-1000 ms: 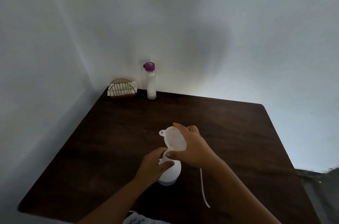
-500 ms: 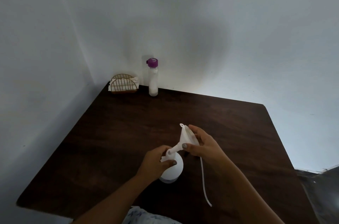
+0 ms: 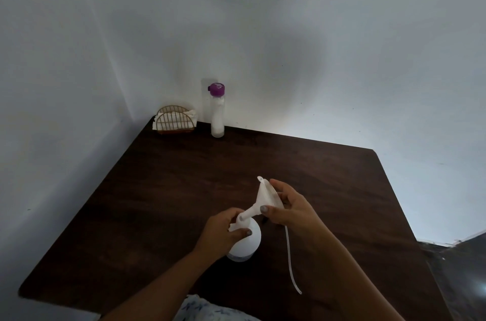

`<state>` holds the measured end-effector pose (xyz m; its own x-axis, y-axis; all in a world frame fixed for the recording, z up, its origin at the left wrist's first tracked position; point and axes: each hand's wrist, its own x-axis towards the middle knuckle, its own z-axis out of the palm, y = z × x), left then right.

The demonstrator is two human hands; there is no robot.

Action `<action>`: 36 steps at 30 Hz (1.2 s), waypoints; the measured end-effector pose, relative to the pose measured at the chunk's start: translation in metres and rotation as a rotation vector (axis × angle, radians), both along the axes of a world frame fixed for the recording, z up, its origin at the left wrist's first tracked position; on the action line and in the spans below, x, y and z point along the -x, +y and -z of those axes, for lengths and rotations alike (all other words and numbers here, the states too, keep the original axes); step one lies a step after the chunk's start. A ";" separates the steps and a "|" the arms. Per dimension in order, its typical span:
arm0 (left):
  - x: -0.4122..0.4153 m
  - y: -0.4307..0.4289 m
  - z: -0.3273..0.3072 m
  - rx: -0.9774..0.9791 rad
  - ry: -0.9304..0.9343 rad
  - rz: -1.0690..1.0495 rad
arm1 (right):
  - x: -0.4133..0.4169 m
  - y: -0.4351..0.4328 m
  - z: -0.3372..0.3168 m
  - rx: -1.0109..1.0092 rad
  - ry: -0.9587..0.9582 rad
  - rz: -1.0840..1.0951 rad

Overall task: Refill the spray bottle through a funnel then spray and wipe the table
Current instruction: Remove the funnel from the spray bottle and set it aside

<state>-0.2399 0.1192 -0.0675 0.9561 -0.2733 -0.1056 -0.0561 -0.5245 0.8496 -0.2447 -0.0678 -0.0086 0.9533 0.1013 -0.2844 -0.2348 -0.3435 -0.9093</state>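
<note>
Round white plastic spray bottle (image 3: 246, 244) stands upright on the dark brown wooden table (image 3: 184, 176), near-centre, cap off. Left hand (image 3: 223, 231) is wrapped round its neck, fingers (image 3: 243, 232) curled shut on it w/ thumb toward the opening. White plastic funnel (image 3: 264, 198) is tilted, spout pointing down-left w/ its tip at the bottle mouth, just past the left fingertips; whether the tip is actually inside, can't tell. Right hand (image 3: 288, 209) pinches the funnel: thumb on the cone's near side by the spout, other fingers behind the rim, closed on it. Funnel's tab sticks up beyond the right fingertips.

Thin clear dip tube (image 3: 290, 265) lies on the table under the right wrist, running toward the near edge; its head end is hidden behind the hand.

Wide bare tabletop ahead of both hands & to the left of the left fingers. Well beyond the fingertips, at the far-left corner against the white wall (image 3: 315, 44): tall clear bottle w/ purple cap (image 3: 217, 115), upright, and just left of it a gold wire napkin holder w/ white napkins (image 3: 175, 122), near the table's back edge. Right table edge sits well clear of the right hand.
</note>
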 end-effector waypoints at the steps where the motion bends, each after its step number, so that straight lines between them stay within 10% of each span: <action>1: 0.000 0.000 0.000 0.006 -0.005 0.000 | 0.000 0.000 0.002 0.066 -0.017 -0.006; 19: -0.019 0.028 -0.008 -0.072 0.129 0.282 | -0.044 -0.010 -0.001 0.288 -0.137 0.061; 36: -0.210 -0.006 -0.016 0.042 -0.019 -0.117 | -0.205 0.025 0.050 0.644 -0.327 -0.008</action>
<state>-0.0302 0.1137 -0.0519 0.9834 -0.1637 -0.0778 -0.0131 -0.4920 0.8705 -0.0393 -0.0425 -0.0589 0.9998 0.0174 0.0098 0.0199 -0.8356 -0.5490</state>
